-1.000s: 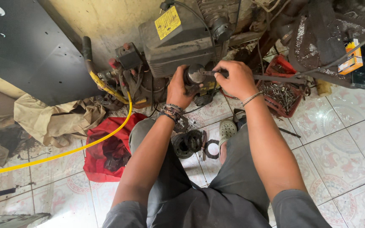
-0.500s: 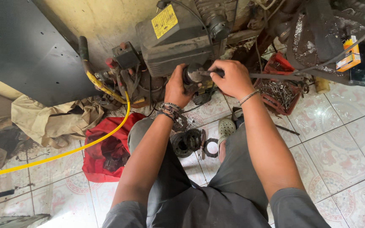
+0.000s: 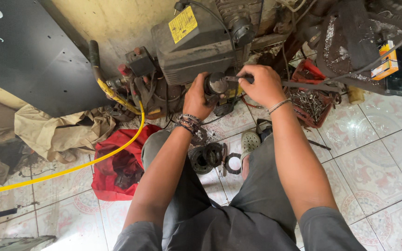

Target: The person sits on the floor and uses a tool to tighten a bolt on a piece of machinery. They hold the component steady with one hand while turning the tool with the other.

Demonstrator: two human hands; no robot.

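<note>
- Hands meet at the front of a grimy grey engine: the left hand is curled around a round metal part sticking out of it, fingers wrapped, thumb up beside the part.
- Right hand, just right of the left one, is closed in a fist on a long dark tool whose tip reaches the round part; the handle runs off to the right.
- Below the hands, between the person's knees, dark metal rings lie on the tiled floor.
- Right of the right hand sits a red tray full of nails or screws.
- Left of the left hand, a yellow hose curves from the engine across a red cloth.
</note>
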